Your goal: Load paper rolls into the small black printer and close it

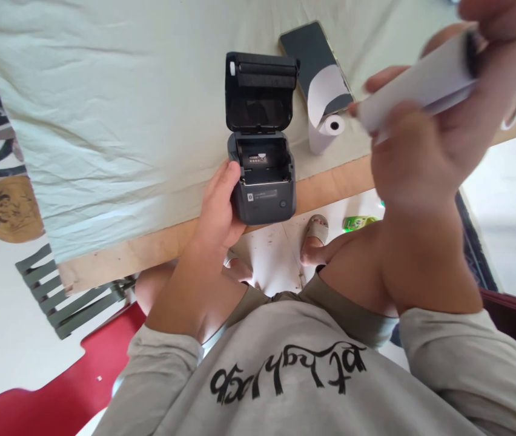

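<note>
My left hand [222, 203] grips the left side of a dark grey portable thermal printer [264, 206], thumb on its upper edge. The printer's lid [260, 91] is swung up and back, and no roll shows in its bay. Up at the right, my right hand [421, 145] is closed around a white paper roll [421, 79], tilted and blurred by motion. More blurred fingers show beyond this roll at the top right corner; whose they are I cannot tell. A second paper roll [322, 138] stands right of the printer, its loose end curling up.
Behind the standing roll lies a dark phone [310, 51], partly under the curled paper. A pale green cloth [126, 121] covers the table, with its wooden edge [335, 184] towards me. Below are a green packet [358, 224], a red seat [99, 348] and a slatted green stool [67, 297].
</note>
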Demonstrator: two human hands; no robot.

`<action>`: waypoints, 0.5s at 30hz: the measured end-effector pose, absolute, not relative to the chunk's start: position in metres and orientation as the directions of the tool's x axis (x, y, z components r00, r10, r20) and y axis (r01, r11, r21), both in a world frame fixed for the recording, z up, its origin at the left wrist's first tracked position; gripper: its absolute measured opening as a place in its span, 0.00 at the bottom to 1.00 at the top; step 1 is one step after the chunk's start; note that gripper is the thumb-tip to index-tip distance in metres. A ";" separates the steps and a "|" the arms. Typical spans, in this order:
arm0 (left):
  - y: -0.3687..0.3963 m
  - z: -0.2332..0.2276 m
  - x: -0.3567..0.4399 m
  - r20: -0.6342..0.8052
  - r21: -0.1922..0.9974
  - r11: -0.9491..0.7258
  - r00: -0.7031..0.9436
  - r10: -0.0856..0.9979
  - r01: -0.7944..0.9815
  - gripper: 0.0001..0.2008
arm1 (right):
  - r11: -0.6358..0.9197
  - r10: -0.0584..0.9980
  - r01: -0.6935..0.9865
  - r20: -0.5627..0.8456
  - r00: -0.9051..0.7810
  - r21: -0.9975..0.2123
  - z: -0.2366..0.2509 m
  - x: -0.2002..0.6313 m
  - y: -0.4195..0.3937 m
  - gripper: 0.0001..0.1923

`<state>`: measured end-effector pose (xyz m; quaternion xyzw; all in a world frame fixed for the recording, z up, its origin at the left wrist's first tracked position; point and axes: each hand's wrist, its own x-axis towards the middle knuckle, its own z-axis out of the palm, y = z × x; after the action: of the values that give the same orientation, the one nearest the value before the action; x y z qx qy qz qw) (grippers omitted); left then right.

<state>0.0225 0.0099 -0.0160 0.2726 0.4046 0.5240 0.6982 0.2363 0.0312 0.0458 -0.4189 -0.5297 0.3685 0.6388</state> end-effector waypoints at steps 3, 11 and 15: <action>0.008 -0.013 0.024 -0.260 0.828 0.283 0.115 0.959 -0.485 0.15 | 0.677 0.727 0.162 0.619 -0.296 -0.718 0.036 0.217 0.029 0.32; 0.005 -0.009 0.022 -0.292 0.795 0.332 0.159 0.943 -0.507 0.18 | 0.548 0.836 0.492 0.427 -0.344 -0.677 0.016 0.193 0.042 0.15; 0.005 -0.008 0.022 -0.306 0.784 0.356 0.181 0.935 -0.508 0.17 | 0.532 0.846 0.539 0.403 -0.348 -0.652 0.020 0.190 0.040 0.08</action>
<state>0.0218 0.0049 -0.0085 0.2676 0.3984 0.5006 0.7204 0.1900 0.0400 0.0203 -0.4363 -0.7940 0.2084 0.3685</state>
